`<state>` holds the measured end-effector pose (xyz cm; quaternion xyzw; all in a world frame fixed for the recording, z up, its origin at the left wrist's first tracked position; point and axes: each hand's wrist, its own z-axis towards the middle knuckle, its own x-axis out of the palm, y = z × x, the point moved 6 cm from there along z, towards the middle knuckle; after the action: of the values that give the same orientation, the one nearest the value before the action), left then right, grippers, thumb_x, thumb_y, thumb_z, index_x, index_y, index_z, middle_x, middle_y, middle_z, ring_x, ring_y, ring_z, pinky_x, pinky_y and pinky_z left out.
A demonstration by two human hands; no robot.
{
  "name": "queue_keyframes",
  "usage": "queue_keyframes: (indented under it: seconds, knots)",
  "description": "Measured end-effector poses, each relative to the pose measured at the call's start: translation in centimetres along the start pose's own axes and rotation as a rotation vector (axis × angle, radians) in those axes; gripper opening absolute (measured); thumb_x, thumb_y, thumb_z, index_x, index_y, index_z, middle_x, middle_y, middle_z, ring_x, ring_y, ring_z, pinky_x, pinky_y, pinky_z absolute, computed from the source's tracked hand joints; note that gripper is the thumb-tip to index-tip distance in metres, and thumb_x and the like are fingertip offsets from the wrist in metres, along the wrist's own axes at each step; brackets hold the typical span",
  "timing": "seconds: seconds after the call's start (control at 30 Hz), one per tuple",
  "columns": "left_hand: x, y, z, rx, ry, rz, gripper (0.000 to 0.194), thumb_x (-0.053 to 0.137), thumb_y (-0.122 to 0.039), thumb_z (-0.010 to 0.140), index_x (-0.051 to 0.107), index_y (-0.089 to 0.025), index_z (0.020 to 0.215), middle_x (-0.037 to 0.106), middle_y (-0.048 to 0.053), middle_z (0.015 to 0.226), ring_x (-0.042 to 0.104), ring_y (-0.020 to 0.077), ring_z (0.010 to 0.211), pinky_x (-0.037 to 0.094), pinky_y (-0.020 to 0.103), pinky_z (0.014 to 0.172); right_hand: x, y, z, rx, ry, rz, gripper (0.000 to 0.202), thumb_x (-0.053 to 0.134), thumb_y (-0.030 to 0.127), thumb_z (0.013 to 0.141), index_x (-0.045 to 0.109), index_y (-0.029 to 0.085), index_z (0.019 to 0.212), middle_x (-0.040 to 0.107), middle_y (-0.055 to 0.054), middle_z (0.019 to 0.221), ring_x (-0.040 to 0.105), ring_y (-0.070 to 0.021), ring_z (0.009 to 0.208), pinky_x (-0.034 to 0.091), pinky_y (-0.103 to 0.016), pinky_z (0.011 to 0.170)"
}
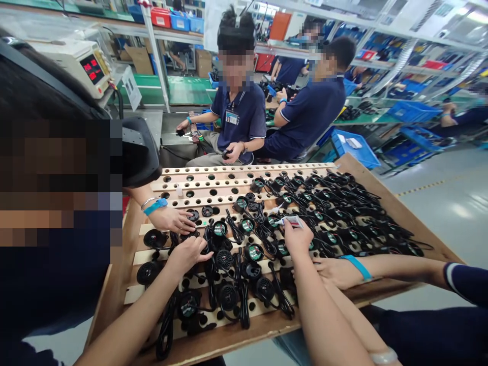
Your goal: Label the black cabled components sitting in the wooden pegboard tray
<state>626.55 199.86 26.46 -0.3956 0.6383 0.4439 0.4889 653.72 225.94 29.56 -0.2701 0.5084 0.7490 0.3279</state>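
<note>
My right hand (299, 236) is closed around a small white squeeze tube (293, 222) with a narrow nozzle. The nozzle points left, over an open round black housing with a green circuit board (273, 221). My left hand (189, 256) is over the left part of the tray, fingers bent and drawn together beside a black cable. Whatever is between those fingers is hidden. Near it stand another open black housing with a green board (220, 228) and a black part with a slotted round grille (224, 258).
A large wooden tray (385, 195) holds rows of black cabled units on drilled wooden strips (244, 169). One co-worker's hand (173, 218) reaches in from the left, another's hand (335, 270) lies beside my right forearm. A seated person (238, 117) works beyond the tray.
</note>
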Motion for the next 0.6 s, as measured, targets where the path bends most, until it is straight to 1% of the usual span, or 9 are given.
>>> queue_keyframes:
  seconds: [0.07,0.1,0.13,0.2,0.27,0.33,0.4,0.47,0.6]
  knots:
    - [0.2,0.3,-0.3,0.036,0.002,0.001,0.035,0.059,-0.023,0.093,0.061,-0.041,0.124,0.063,0.004,0.098,0.057,0.0180,0.089,0.044,0.030,0.074,0.3,0.2,0.0,-0.014,0.016,0.018,0.029,0.057,0.045,0.082,0.064,0.017,0.077,0.066,-0.007,0.073,0.060,-0.0215,0.072,0.041,-0.033,0.073]
    - [0.2,0.6,-0.5,0.047,-0.012,-0.011,0.036,0.058,-0.022,0.094,0.061,-0.040,0.124,0.065,0.005,0.104,0.059,0.0184,0.094,0.046,0.032,0.078,0.6,0.4,-0.1,-0.028,0.029,0.025,0.029,0.057,0.045,0.082,0.064,0.017,0.077,0.066,-0.006,0.074,0.060,-0.0212,0.073,0.041,-0.032,0.073]
    - [0.2,1.1,-0.8,0.042,-0.039,-0.053,0.035,0.055,-0.020,0.095,0.062,-0.037,0.125,0.065,0.006,0.113,0.059,0.0189,0.102,0.048,0.033,0.085,0.9,0.7,-0.1,-0.045,0.044,0.030,0.029,0.057,0.045,0.082,0.064,0.017,0.077,0.066,-0.006,0.074,0.060,-0.0207,0.073,0.041,-0.032,0.074]
    - [0.4,2.6,-1.5,-0.013,-0.089,-0.166,0.036,0.045,-0.019,0.099,0.060,-0.029,0.130,0.061,0.008,0.130,0.056,0.0182,0.118,0.046,0.035,0.100,1.3,1.2,-0.3,-0.080,0.075,0.033,0.028,0.056,0.044,0.082,0.062,0.018,0.074,0.065,-0.006,0.073,0.058,-0.0198,0.073,0.040,-0.031,0.073]
    - [0.9,4.1,-2.3,-0.067,-0.088,-0.276,0.042,0.034,-0.016,0.101,0.056,-0.024,0.137,0.058,0.007,0.138,0.052,0.0138,0.127,0.043,0.030,0.107,1.6,1.5,-0.5,-0.111,0.100,0.026,0.029,0.055,0.043,0.083,0.059,0.018,0.070,0.062,-0.005,0.070,0.055,-0.0186,0.070,0.038,-0.030,0.071]
    - [1.8,5.2,-2.8,-0.087,-0.036,-0.333,0.047,0.028,-0.016,0.102,0.049,-0.025,0.143,0.056,0.005,0.141,0.051,0.0109,0.130,0.043,0.027,0.108,1.7,1.8,-0.7,-0.138,0.115,0.015,0.029,0.054,0.042,0.085,0.056,0.018,0.068,0.060,-0.004,0.068,0.052,-0.0175,0.069,0.036,-0.030,0.069]
    - [2.6,5.6,-3.2,-0.069,0.030,-0.337,0.049,0.029,-0.015,0.102,0.046,-0.028,0.146,0.052,0.005,0.146,0.050,0.0110,0.132,0.044,0.027,0.107,1.7,2.1,-0.8,-0.161,0.120,0.007,0.029,0.052,0.040,0.086,0.054,0.018,0.066,0.058,-0.004,0.068,0.050,-0.0167,0.068,0.034,-0.029,0.068]
    - [3.2,5.6,-3.3,-0.038,0.068,-0.298,0.049,0.032,-0.014,0.101,0.046,-0.031,0.145,0.050,0.006,0.148,0.052,0.0119,0.131,0.047,0.028,0.105,1.7,2.4,-0.9,-0.182,0.117,0.002,0.029,0.050,0.037,0.087,0.052,0.018,0.065,0.057,-0.004,0.069,0.049,-0.0161,0.069,0.034,-0.029,0.068]
    - [3.8,5.6,-3.0,0.000,0.093,-0.182,0.052,0.041,-0.007,0.097,0.052,-0.034,0.140,0.053,0.008,0.144,0.058,0.0151,0.125,0.054,0.030,0.096,1.7,2.9,-1.0,-0.203,0.102,-0.003,0.028,0.048,0.034,0.089,0.051,0.018,0.067,0.056,-0.004,0.070,0.049,-0.0158,0.070,0.034,-0.028,0.069]
